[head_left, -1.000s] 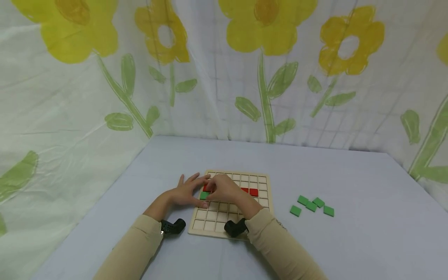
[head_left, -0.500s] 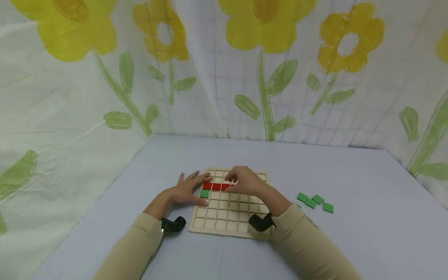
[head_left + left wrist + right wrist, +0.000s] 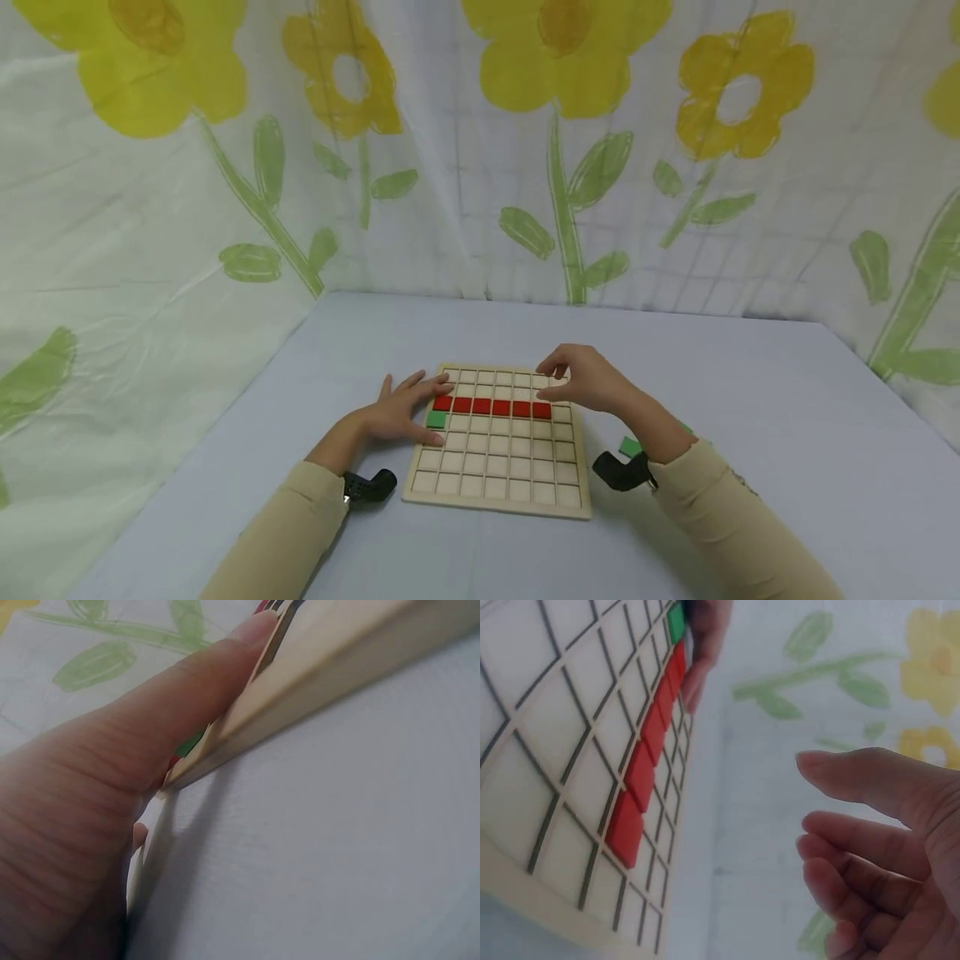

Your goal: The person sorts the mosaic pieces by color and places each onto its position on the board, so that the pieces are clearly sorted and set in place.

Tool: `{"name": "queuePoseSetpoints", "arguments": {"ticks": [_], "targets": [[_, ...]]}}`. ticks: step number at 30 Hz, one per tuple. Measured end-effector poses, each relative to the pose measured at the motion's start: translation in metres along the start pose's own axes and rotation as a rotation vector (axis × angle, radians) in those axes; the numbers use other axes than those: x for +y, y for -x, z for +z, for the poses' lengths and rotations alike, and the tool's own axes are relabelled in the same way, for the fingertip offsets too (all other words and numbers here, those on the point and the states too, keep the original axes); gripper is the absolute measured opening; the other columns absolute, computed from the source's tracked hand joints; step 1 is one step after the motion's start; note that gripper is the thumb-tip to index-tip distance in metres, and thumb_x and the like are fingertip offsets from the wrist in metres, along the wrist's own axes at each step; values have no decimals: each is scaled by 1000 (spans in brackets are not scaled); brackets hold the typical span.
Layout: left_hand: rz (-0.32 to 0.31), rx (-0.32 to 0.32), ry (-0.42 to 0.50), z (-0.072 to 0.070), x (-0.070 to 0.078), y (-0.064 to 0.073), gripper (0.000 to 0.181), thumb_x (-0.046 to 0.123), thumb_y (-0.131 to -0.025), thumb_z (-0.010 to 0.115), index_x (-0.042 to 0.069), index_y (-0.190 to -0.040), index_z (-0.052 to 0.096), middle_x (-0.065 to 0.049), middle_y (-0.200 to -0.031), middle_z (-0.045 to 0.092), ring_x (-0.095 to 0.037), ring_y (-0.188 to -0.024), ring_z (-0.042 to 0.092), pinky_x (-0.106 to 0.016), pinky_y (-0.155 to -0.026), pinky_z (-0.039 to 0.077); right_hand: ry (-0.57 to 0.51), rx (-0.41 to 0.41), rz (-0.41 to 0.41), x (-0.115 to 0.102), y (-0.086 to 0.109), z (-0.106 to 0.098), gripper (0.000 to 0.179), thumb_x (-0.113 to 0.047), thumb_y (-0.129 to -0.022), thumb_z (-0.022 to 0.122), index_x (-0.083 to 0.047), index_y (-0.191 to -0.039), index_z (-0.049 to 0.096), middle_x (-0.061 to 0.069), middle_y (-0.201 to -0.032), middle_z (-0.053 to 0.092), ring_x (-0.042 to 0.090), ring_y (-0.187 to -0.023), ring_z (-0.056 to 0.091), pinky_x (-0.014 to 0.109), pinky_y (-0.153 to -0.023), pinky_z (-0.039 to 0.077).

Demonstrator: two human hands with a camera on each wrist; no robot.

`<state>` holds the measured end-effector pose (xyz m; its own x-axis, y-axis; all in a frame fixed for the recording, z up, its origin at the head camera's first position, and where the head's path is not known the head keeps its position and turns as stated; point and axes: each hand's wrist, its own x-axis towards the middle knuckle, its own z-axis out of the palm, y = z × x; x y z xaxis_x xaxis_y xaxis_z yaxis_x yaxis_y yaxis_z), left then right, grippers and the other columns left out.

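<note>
A wooden grid board (image 3: 495, 462) lies on the table, with a row of several red tiles (image 3: 482, 406) set across its upper part. One green tile (image 3: 437, 419) sits just below the row's left end. My left hand (image 3: 397, 412) rests at the board's left edge, fingers spread, its thumb on the rim in the left wrist view. Above the board's right side hovers my right hand (image 3: 588, 379), thumb and fingers loosely curved and apart. The right wrist view shows nothing between that thumb (image 3: 832, 772) and the fingers.
Loose green tiles (image 3: 630, 447) lie right of the board, mostly hidden behind my right wrist and sleeve. The pale table (image 3: 772, 400) reaches back to a hanging cloth (image 3: 450, 208) printed with yellow flowers.
My right hand has moved rightward along the red row from beside my left hand, uncovering the whole row. My left hand has stayed in place. My right arm now covers most loose green tiles.
</note>
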<state>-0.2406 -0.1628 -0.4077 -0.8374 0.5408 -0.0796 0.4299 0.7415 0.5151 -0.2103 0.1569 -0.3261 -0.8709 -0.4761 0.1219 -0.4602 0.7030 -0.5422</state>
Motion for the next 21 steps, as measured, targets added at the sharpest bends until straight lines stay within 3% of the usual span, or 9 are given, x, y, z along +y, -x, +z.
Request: {"name": "queuePoseSetpoints", "arguments": {"ticks": [8,21], "targets": [[-5,8,-3,0,1,1,85,53,-70,75,25,-142,39,4,-155,23,-32,-146,2,-63,-107,-16,61,38,17,26,20,-10,32,-21,-79,74,-4,-106,67,12,-101,65,21,-87,56,30,-71,48],[-10,10,8,2,0,2,85,52,-70,75,25,-142,39,4,-155,23,-31,-146,2,-63,-107,-16,63,75,73,54,48,-31,34,-22,-79,74,-4,-106,67,11,-103,66,20,-88,55,29,-70,47]]}}
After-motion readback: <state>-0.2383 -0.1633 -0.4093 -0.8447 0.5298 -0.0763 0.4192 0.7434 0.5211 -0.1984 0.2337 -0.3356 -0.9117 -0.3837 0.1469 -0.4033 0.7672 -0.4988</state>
